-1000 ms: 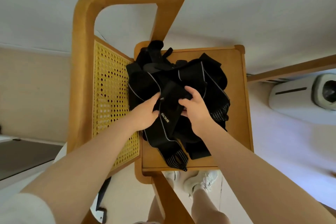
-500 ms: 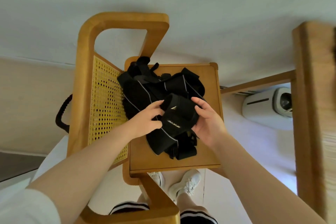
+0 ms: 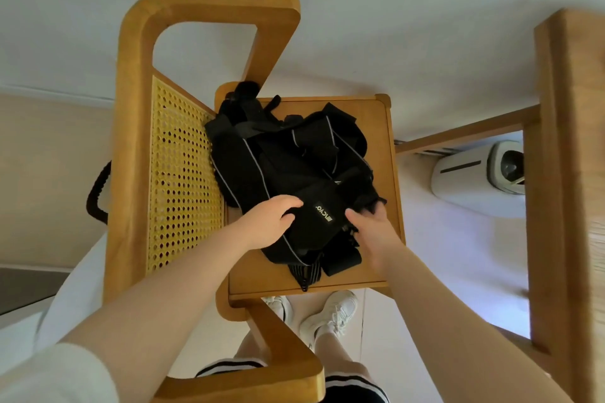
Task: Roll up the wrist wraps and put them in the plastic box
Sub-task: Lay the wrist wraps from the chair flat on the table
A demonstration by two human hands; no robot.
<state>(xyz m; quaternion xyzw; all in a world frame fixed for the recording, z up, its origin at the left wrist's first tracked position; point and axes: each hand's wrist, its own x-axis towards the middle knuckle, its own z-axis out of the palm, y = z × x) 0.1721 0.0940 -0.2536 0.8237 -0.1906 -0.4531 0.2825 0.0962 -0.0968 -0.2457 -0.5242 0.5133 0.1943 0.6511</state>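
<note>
At about nine o'clock stands the woven cane panel [image 3: 183,173] of a wooden frame, with a black cord loop [image 3: 97,190] just outside it. My left hand [image 3: 270,222] lies on the near left edge of the pile of black wrist wraps [image 3: 281,167], fingers curled over a logo-printed wrap [image 3: 319,222] and gripping it. The pile fills the middle of the small wooden table [image 3: 383,147], one striped end hanging toward six o'clock. My right hand [image 3: 373,229] is at the wrap's right side, thumb against it; the fingers are blurred, so I cannot tell whether they grip. At three o'clock, on the floor, sits a white appliance [image 3: 471,173]. My white sneakers [image 3: 330,312] show below the table.
</note>
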